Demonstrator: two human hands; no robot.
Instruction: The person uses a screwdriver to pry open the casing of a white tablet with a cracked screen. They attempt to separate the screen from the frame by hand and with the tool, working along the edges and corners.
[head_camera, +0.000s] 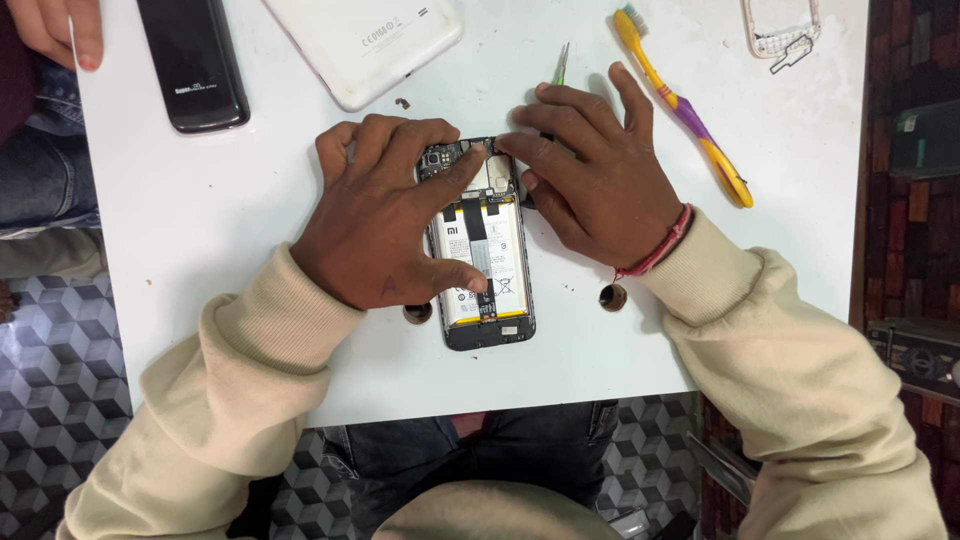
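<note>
An opened smartphone (487, 300) lies back-up on the white table (230, 230), its white battery and dark circuit board exposed. My left hand (385, 215) rests on its left side, thumb across the battery and index finger reaching to the board near the top. My right hand (595, 170) presses its fingertips on the top right of the board, touching my left index finger. A red thread circles my right wrist. Whether a small part is pinched under the fingertips is hidden.
A white back cover (365, 40) and a black phone (192, 62) lie at the far left. Green tweezers (562, 66), a yellow-purple toothbrush (685, 105) and a white frame piece (782, 28) lie at the back right. Another person's hand (60, 30) shows top left.
</note>
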